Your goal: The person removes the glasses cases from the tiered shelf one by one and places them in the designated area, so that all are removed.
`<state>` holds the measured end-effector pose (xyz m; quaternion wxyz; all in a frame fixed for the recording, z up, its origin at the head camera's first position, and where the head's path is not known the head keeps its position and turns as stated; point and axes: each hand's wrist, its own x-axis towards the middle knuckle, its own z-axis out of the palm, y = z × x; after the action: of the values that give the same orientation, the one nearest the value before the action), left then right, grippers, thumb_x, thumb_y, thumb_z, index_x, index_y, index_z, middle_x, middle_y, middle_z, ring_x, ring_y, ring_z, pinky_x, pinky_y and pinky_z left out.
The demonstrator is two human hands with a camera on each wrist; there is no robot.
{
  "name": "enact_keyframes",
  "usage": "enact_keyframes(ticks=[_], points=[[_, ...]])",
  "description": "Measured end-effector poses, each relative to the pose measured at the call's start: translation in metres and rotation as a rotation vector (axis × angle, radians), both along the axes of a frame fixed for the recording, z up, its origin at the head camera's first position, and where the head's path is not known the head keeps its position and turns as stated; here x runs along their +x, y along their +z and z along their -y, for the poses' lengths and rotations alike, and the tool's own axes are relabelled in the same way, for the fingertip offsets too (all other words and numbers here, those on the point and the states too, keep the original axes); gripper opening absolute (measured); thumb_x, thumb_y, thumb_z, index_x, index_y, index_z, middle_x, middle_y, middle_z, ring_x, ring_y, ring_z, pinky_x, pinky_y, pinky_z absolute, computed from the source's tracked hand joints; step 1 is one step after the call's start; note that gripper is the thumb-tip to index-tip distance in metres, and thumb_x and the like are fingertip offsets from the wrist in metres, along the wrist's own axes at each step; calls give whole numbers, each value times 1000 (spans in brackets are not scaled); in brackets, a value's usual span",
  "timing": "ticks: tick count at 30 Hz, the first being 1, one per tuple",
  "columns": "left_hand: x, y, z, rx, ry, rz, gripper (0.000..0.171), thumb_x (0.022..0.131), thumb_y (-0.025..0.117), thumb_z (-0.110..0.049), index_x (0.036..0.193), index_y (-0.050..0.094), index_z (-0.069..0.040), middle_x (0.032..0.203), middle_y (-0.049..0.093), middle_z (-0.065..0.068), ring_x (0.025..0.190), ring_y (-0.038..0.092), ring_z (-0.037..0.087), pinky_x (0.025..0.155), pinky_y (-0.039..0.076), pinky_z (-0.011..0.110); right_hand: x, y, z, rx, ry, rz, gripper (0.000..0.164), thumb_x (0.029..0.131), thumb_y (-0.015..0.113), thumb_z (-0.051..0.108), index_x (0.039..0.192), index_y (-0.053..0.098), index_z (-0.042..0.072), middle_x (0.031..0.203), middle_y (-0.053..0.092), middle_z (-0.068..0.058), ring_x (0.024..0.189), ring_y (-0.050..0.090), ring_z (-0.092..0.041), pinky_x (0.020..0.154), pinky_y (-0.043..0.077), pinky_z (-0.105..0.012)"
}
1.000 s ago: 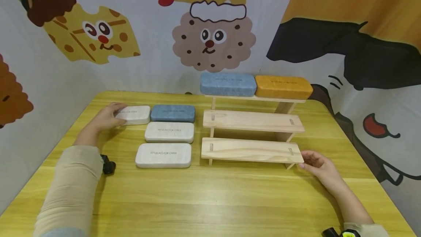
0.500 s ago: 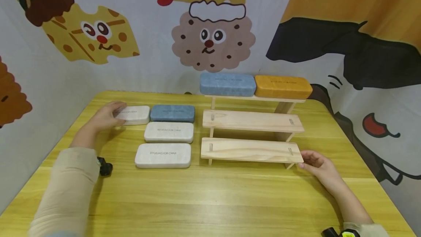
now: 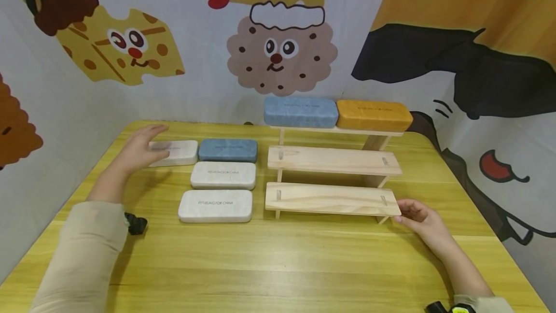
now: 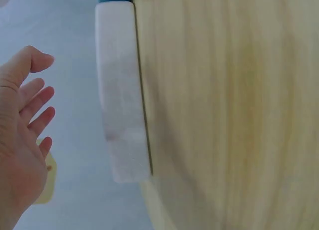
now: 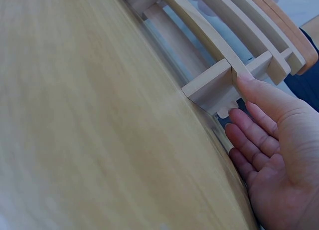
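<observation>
In the head view my left hand (image 3: 138,149), fingers spread, hovers by the left end of a white rounded case (image 3: 182,152). The left wrist view shows a gap between this hand and the case's side (image 4: 119,90). Beside it lies a blue case (image 3: 228,150), with a white case (image 3: 223,175) and another white case (image 3: 215,206) in front. At the right, my right hand (image 3: 423,221) holds the end of the lowest step of a three-step wooden stand (image 3: 330,198) between thumb and index finger; the index fingertip is partly hidden in the right wrist view.
A light blue case (image 3: 300,112) and an orange case (image 3: 374,115) sit side by side on the stand's top step. The middle step (image 3: 332,159) is bare wood. Behind the yellowish wooden table (image 3: 278,264) hangs a cartoon-printed cloth (image 3: 191,105).
My left hand has come off the white case, its thumb and fingers spreading apart and the hand rising slightly. The cases, stand and right hand stay in place.
</observation>
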<state>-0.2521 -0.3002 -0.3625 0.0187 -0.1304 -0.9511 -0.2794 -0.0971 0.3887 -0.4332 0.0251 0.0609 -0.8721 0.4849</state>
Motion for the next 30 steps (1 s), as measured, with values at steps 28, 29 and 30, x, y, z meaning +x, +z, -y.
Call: enact_keyframes(ticks=[28, 29, 30], points=[[27, 54, -78, 73, -88, -324, 65, 88, 70, -30, 143, 44, -6, 145, 38, 20, 133, 30, 42, 106, 20, 62, 1, 0, 0, -36, 5, 12, 37, 92, 66, 10, 121, 53, -8, 109, 61, 12, 100, 56, 1, 80, 45, -13], [28, 56, -81, 79, -95, -331, 65, 88, 70, -30, 143, 44, -6, 145, 39, 20, 133, 30, 41, 106, 20, 61, 1, 0, 1, -38, 5, 11, 37, 92, 66, 10, 121, 53, -7, 109, 61, 12, 100, 56, 1, 80, 45, -13], [28, 57, -84, 80, -102, -339, 65, 88, 70, -30, 143, 45, -6, 145, 39, 20, 133, 30, 40, 106, 20, 60, 1, 0, 1, -39, 6, 10, 37, 92, 66, 10, 121, 53, -7, 109, 61, 12, 100, 56, 1, 80, 46, -13]])
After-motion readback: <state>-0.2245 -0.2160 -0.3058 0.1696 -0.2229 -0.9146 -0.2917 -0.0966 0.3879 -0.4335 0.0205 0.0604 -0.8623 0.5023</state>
